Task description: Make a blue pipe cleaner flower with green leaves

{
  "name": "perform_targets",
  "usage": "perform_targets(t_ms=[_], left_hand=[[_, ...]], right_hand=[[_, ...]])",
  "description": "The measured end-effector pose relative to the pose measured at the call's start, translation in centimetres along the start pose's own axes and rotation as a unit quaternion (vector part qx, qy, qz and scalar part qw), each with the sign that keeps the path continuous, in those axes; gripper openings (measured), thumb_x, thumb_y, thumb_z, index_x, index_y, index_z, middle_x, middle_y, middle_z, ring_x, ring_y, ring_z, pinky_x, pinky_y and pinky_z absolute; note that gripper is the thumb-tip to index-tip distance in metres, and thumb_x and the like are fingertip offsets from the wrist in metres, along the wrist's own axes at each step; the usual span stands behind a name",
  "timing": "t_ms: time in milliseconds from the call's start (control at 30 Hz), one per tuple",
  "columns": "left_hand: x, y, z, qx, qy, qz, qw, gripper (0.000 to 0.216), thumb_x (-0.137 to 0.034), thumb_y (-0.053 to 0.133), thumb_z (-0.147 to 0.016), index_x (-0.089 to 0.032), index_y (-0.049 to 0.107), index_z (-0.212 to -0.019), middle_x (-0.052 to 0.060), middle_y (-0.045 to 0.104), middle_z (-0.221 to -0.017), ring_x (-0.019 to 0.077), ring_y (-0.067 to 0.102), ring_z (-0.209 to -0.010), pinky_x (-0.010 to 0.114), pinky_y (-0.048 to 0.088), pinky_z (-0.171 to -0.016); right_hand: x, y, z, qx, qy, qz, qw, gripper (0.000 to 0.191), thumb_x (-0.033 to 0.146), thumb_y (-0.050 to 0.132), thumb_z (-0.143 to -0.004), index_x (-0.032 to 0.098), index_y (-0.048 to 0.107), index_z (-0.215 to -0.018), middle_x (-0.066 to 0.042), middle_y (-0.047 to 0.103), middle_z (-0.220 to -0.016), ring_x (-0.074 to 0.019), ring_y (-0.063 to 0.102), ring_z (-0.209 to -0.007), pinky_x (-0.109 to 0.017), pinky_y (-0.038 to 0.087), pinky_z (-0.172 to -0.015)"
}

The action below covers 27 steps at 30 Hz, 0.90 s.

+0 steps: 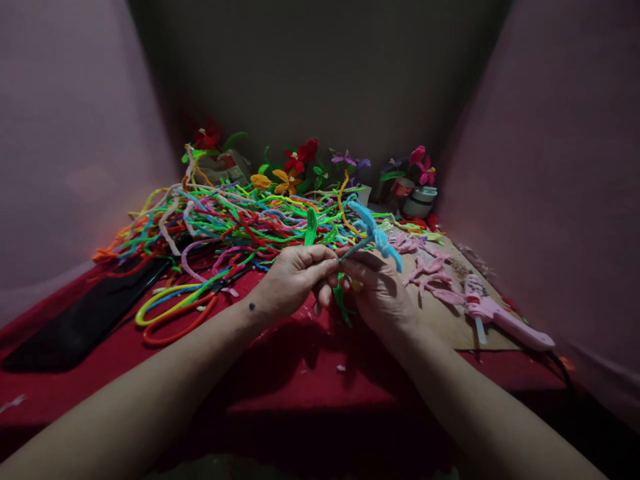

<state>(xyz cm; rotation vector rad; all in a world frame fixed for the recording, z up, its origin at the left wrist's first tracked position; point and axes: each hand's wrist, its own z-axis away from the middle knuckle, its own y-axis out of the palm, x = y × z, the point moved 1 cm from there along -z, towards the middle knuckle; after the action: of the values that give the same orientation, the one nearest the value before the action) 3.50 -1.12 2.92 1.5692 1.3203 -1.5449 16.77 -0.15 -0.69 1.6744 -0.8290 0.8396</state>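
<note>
My left hand (295,277) and my right hand (377,290) meet over the red cloth, both closed in a pinch. Between them they hold a light blue pipe-cleaner flower (375,230) by its thin stem, the blue loops sticking up and to the right. A green pipe cleaner (343,300) hangs down between the hands, and its leaf-shaped upper loop (311,227) rises above my left fingers. Just behind the hands a big tangle of coloured pipe cleaners (225,223) lies spread across the table.
A pink glue gun (495,313) lies on a brown cardboard sheet (450,320) at right, beside pink pipe-cleaner pieces (430,273). Finished flowers (295,167) and small jars (417,200) stand at the back. A black flat object (85,320) lies at left. Pink walls close both sides.
</note>
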Motion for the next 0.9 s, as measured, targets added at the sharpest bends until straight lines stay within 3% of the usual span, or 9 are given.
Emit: perform_targets(t_ms=[200, 300, 467, 700, 833, 900], left_hand=[[0.9, 0.5, 0.2, -0.091, 0.120, -0.148, 0.977, 0.011, -0.021, 0.052, -0.081, -0.015, 0.061, -0.078, -0.004, 0.052, -0.050, 0.0062, 0.047, -0.044, 0.017, 0.039, -0.047], [0.9, 0.5, 0.2, -0.105, 0.091, -0.121, 0.983, 0.013, -0.021, 0.051, -0.081, -0.014, 0.061, -0.075, -0.004, 0.051, -0.047, 0.0062, 0.047, -0.041, 0.018, 0.039, -0.045], [-0.2, 0.3, 0.2, -0.061, -0.017, 0.021, 0.998, 0.015, -0.025, 0.054, -0.081, -0.012, 0.058, -0.074, -0.004, 0.053, -0.045, 0.0073, 0.049, -0.037, 0.018, 0.042, -0.041], [0.2, -0.7, 0.0, 0.039, -0.046, 0.117, 0.991, 0.017, -0.028, 0.057, -0.080, -0.012, 0.058, -0.073, -0.002, 0.056, -0.044, 0.0078, 0.050, -0.035, 0.018, 0.042, -0.039], [0.3, -1.5, -0.2, 0.127, -0.080, 0.153, 0.977, 0.017, -0.027, 0.058, -0.078, -0.011, 0.058, -0.072, 0.000, 0.059, -0.051, 0.0084, 0.052, -0.033, 0.018, 0.039, -0.036], [0.2, -1.5, -0.2, 0.149, -0.087, 0.143, 0.975, 0.020, -0.028, 0.055, -0.080, -0.011, 0.057, -0.069, 0.001, 0.058, -0.050, 0.0088, 0.052, -0.033, 0.019, 0.038, -0.036]], right_hand=[[-0.1, -0.1, 0.2, -0.052, -0.027, 0.042, 0.997, 0.006, 0.021, 0.071, -0.064, 0.019, 0.065, -0.067, 0.003, 0.057, -0.065, -0.0119, 0.051, -0.061, -0.027, 0.041, -0.062], [0.2, 0.1, 0.2, -0.036, -0.019, 0.038, 0.998, 0.007, 0.021, 0.071, -0.064, 0.021, 0.065, -0.068, 0.002, 0.058, -0.067, -0.0125, 0.051, -0.064, -0.028, 0.042, -0.064], [0.7, 0.3, 0.3, -0.004, -0.015, 0.062, 0.998, 0.005, 0.019, 0.071, -0.065, 0.021, 0.069, -0.069, 0.002, 0.059, -0.070, -0.0109, 0.049, -0.064, -0.026, 0.042, -0.064], [0.6, -0.2, 0.2, -0.007, -0.033, 0.037, 0.999, 0.013, 0.016, 0.072, -0.061, 0.024, 0.068, -0.071, 0.002, 0.065, -0.077, -0.0149, 0.056, -0.073, -0.030, 0.045, -0.071], [0.6, -0.1, 0.2, 0.045, 0.011, 0.039, 0.998, 0.017, 0.017, 0.070, -0.063, 0.024, 0.070, -0.079, 0.002, 0.065, -0.071, -0.0129, 0.054, -0.061, -0.030, 0.045, -0.066], [0.5, -0.1, 0.2, 0.029, -0.001, 0.030, 0.999, 0.016, 0.016, 0.071, -0.062, 0.023, 0.070, -0.076, 0.002, 0.064, -0.072, -0.0127, 0.054, -0.062, -0.030, 0.045, -0.066]])
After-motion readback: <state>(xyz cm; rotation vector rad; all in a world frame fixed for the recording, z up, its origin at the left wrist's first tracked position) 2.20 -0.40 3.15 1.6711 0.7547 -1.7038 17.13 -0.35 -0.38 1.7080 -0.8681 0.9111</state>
